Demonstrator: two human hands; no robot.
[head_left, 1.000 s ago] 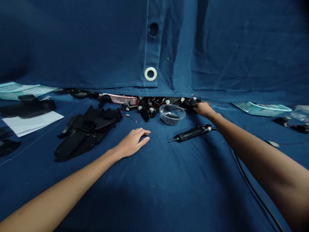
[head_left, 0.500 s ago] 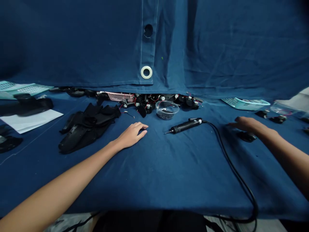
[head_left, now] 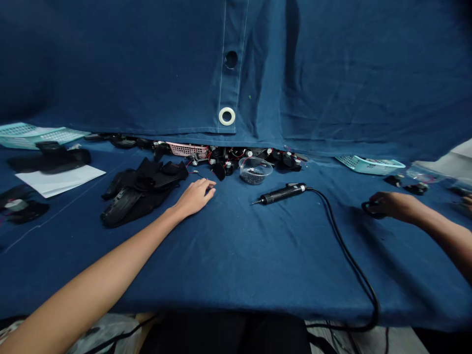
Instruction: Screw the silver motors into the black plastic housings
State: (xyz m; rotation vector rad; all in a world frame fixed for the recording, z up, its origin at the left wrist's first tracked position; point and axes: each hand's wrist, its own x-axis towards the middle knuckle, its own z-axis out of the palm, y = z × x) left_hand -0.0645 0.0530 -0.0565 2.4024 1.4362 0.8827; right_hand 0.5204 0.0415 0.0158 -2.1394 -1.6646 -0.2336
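Observation:
My left hand [head_left: 195, 197] lies on the blue cloth, palm down, fingers stretched out and nothing in them. To its left is a heap of black plastic parts [head_left: 142, 191]. Over on the right, my right hand [head_left: 393, 204] grips a small black plastic part [head_left: 374, 210] by its edge; its exact kind is not clear. Between the hands rests a black electric screwdriver [head_left: 282, 193], bit pointing left, its cable trailing right and down. Just behind the screwdriver stands a clear plastic bowl [head_left: 255, 172] with many tiny dark pieces, apparently screws.
A blue curtain [head_left: 332, 73] hangs across the back. Along its hem are a pink basket [head_left: 189, 150] and black parts with wires [head_left: 285, 161]. Turquoise baskets [head_left: 372, 166] stand at both sides. White paper [head_left: 61, 180] lies left. Another person's hand [head_left: 468, 202] shows at the right edge.
My right hand has closed on the small black part that lay beneath it. My left hand stays flat on the cloth. The view has shifted slightly.

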